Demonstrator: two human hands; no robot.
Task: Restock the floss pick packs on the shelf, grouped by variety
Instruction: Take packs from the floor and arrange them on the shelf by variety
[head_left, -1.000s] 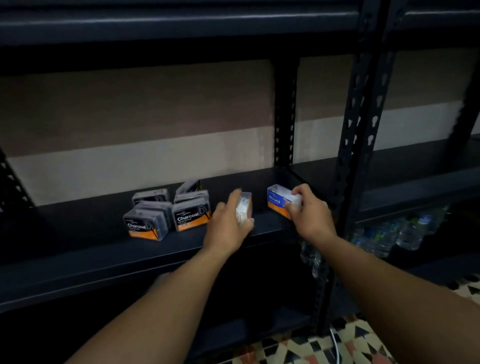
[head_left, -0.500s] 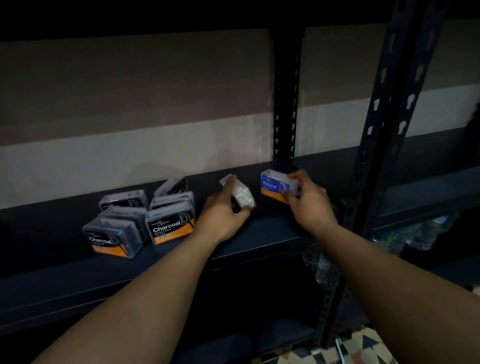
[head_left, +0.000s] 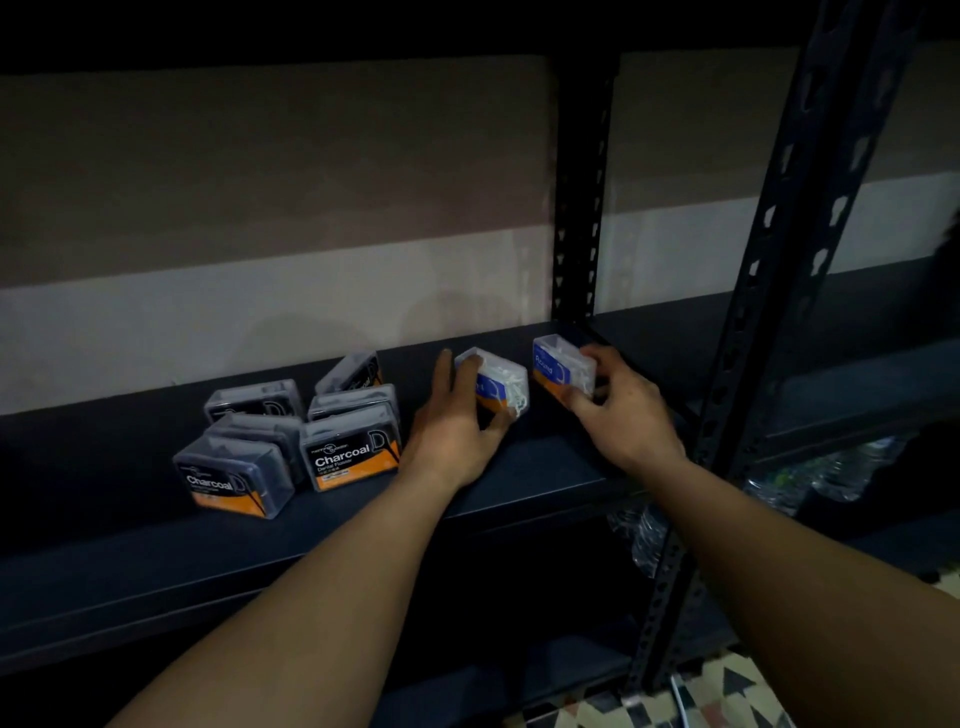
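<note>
The left hand (head_left: 457, 434) grips a clear blue-label pack (head_left: 501, 387), thumb on its near side and fingers curled over the far side, toward the back of the shelf (head_left: 519, 483). Just to the right, the right hand (head_left: 626, 415) pinches a second blue-label pack (head_left: 558, 364) by the rear post (head_left: 576, 208). The charcoal packs (head_left: 348, 452) sit clustered just left of the left hand.

"charcoal dental flosser" on front black pack (head_left: 355, 452), "charcoal" on left pack (head_left: 228, 475), "round" on blue pack (head_left: 558, 366)
</note>
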